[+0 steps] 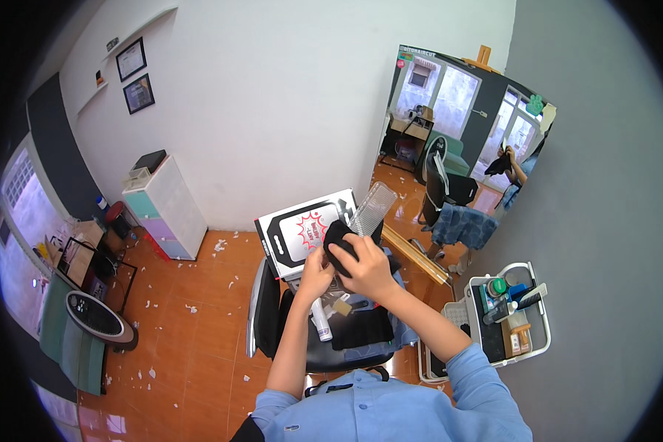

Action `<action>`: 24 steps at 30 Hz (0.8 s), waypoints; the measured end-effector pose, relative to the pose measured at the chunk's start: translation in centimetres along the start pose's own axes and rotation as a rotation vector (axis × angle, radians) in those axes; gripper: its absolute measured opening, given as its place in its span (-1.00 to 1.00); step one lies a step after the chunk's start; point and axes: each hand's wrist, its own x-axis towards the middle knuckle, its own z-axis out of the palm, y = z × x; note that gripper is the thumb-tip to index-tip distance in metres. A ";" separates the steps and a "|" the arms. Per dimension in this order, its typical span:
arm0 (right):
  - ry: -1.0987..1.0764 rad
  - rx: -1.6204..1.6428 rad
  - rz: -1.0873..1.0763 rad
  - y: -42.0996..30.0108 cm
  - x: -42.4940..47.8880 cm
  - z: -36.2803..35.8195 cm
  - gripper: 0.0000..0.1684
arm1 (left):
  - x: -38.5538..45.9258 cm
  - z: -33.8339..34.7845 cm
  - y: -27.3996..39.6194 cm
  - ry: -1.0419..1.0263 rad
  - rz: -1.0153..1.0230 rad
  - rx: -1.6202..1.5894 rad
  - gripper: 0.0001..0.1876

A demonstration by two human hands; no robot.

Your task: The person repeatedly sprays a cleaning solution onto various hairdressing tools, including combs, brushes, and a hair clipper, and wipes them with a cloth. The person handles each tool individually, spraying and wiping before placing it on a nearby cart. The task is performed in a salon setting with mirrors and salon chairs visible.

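Note:
My right hand (367, 266) is closed on a black cloth (337, 231), bunched around a wide clear plastic comb (375, 205). The comb's toothed end sticks out past the cloth, up and to the right. My left hand (316, 274) grips at the comb's lower end, where the cloth and fingers hide the handle. Below my hands stands a black salon chair (331, 359). On its seat are a white bottle (321, 320), a yellowish sponge-like block (341, 307), a folded black cloth (363, 329) and a blue patterned cape (406, 329).
A printed box (287, 237) leans behind the chair. At right, a white trolley (547, 337) carries bottles, jars and a brush. A large mirror (447, 127) stands against the wall. White scraps litter the tiled floor (199, 326). A drawer cabinet (177, 215) stands left.

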 end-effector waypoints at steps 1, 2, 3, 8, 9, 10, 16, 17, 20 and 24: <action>-0.005 0.067 0.064 0.6 0.3 -0.6 -0.47 | -0.2 0.1 0.4 -0.024 -0.099 -0.045 -0.66; 0.042 0.031 0.124 1.3 0.7 -1.1 -0.48 | -0.3 0.2 1.0 -0.054 -0.127 -0.035 -0.67; 0.089 -0.005 0.185 2.2 1.2 -1.5 -0.48 | -0.3 0.4 2.9 -0.083 -0.156 -0.025 -0.67; 0.355 -0.109 0.430 6.9 3.2 -2.8 -0.51 | -0.5 0.1 5.5 -0.224 -0.204 -0.061 -0.62; 0.364 -0.097 0.426 6.7 3.2 -2.4 -0.51 | -0.4 0.1 5.1 -0.215 -0.126 -0.086 -0.61; 0.372 -0.086 0.422 6.4 3.3 -2.1 -0.51 | -0.2 0.2 4.3 -0.206 -0.048 -0.111 -0.60; 0.267 0.177 0.317 -0.2 0.0 3.1 -0.47 | 0.9 1.0 2.1 0.039 -0.113 -0.428 -0.34; 0.257 0.212 0.312 -1.3 -0.6 3.7 -0.46 | 0.9 0.8 2.1 0.111 -0.140 -0.560 -0.26; 0.156 0.319 0.233 -3.2 -2.7 4.5 -0.45 | 2.0 -0.3 2.9 -0.036 0.070 -0.860 -0.01; 0.075 0.330 0.090 -3.6 -2.8 4.6 -0.47 | 2.1 -1.5 2.8 -0.046 0.083 -1.071 0.04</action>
